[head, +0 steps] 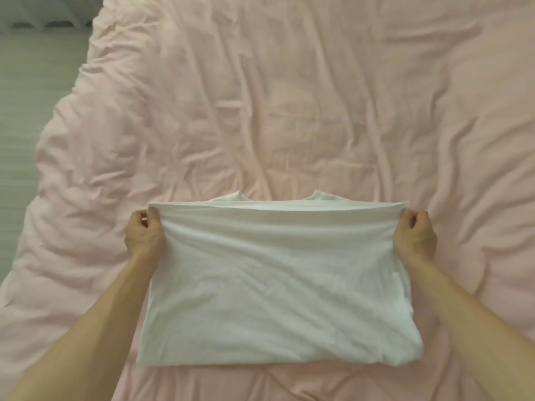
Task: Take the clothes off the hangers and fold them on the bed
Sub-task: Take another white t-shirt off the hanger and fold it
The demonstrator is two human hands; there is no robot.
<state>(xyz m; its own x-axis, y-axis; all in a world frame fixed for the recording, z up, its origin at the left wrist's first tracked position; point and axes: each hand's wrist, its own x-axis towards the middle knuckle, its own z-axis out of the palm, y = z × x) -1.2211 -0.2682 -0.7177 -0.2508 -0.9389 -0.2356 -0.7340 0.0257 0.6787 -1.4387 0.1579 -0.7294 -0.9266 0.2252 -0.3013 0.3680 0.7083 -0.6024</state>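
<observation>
Lying doubled on the pink bed (289, 96), the white shirt (272, 285) runs long left to right — neckline pointing far. Left hand (144, 237) and right hand (414, 235) pinch its far corners.

I can read no text, label, brand or number anywhere here, not on anything in front of me.

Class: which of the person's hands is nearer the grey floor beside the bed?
Left. The left hand pinches the white shirt at its corner towards the floor; the right hand pinches the opposite corner, farther away.
</observation>
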